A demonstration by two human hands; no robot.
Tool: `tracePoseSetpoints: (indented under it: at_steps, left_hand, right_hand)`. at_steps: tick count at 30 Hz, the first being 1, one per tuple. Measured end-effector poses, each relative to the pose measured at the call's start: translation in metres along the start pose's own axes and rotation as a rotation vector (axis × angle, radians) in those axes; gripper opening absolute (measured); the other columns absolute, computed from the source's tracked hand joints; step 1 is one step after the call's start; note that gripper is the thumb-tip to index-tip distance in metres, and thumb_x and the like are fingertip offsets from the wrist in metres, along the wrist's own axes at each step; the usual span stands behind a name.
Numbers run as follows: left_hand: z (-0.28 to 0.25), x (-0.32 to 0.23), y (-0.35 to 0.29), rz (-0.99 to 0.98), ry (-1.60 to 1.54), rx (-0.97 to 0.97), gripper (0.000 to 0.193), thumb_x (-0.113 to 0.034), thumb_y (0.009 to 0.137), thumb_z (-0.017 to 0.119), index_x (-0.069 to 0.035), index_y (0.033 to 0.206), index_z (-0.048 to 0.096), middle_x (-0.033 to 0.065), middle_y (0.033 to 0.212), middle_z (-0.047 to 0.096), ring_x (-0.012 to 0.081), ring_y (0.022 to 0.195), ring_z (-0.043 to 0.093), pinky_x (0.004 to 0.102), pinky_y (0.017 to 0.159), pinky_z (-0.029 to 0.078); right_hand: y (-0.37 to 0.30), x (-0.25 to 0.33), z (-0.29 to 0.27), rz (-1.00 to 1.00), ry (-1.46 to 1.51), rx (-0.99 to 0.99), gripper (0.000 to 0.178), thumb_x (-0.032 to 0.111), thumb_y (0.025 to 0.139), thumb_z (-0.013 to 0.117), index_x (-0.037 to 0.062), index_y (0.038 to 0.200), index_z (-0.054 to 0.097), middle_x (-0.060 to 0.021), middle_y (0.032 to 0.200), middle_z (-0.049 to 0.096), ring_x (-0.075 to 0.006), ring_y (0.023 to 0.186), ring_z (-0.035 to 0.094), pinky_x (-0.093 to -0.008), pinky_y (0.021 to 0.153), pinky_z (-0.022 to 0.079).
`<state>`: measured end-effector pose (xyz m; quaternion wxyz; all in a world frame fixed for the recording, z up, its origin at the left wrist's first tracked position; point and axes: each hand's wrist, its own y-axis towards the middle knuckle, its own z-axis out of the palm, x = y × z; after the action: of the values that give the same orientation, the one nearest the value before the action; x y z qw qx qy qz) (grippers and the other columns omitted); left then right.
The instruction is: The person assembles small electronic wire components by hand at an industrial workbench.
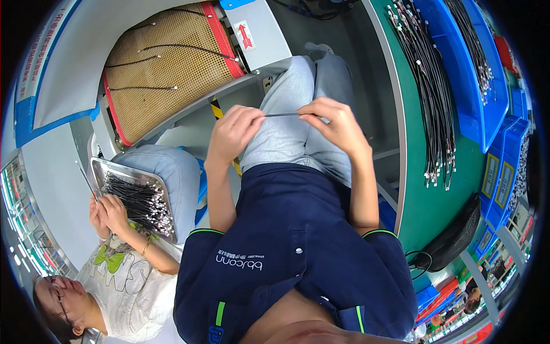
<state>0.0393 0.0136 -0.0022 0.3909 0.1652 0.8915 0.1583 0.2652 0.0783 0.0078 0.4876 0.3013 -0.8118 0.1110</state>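
Spanning left hand to right hand | cable | thin, black, straight

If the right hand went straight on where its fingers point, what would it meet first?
Probably the left hand, at the other end of the visible stretch of black cable; depth is hard to judge.

Saw red arrow sign on grey casing near twelve o'clock, red characters on pale hood at ten, letters on white shirt at eight, white lettering on navy shirt near seven, labels on blue bin at three.
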Motion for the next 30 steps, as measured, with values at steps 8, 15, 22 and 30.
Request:
tracePoseSetpoints:
  at_steps: [8,15,22,30]
  left_hand:
    - [-0.038,0.028,-0.034,-0.324,0.13,-0.067,0.011,0.0,0.075,0.066,-0.002,0.084,0.061,0.0082,0.08,0.062,0.0216,0.071,0.059,0.0306,0.063,0.048]
    - [-0.049,0.036,-0.045,-0.393,0.146,-0.091,0.012,0.001,0.076,0.066,0.0,0.086,0.061,0.0085,0.079,0.061,0.0205,0.071,0.059,0.0294,0.065,0.047]
    - [-0.055,0.036,-0.051,-0.418,0.149,-0.091,0.011,0.001,0.076,0.066,0.0,0.086,0.061,0.0081,0.079,0.062,0.0194,0.072,0.059,0.0285,0.066,0.047]
    - [-0.06,0.034,-0.056,-0.406,0.169,-0.112,0.012,0.003,0.075,0.066,0.0,0.085,0.061,0.0078,0.079,0.062,0.0191,0.072,0.06,0.0275,0.066,0.047]
  right_hand:
    - [-0.017,-0.023,-0.046,0.213,-0.153,-0.04,0.013,0.008,0.077,0.068,0.0022,0.088,0.067,-0.0078,0.079,0.063,-0.0188,0.071,0.061,-0.0287,0.061,0.047]
    - [-0.017,-0.019,-0.045,0.118,-0.17,-0.152,0.012,0.004,0.074,0.069,0.0022,0.085,0.066,-0.0079,0.079,0.063,-0.0202,0.071,0.062,-0.0295,0.06,0.048]
    - [-0.017,-0.017,-0.042,0.004,-0.253,-0.252,0.012,0.004,0.071,0.071,0.0019,0.081,0.065,-0.0067,0.078,0.063,-0.0203,0.071,0.063,-0.0302,0.062,0.05]
    - [-0.016,-0.011,-0.042,0.043,-0.217,-0.225,0.01,0.004,0.071,0.072,0.0023,0.078,0.065,-0.0063,0.072,0.063,-0.018,0.064,0.059,-0.0287,0.054,0.045]
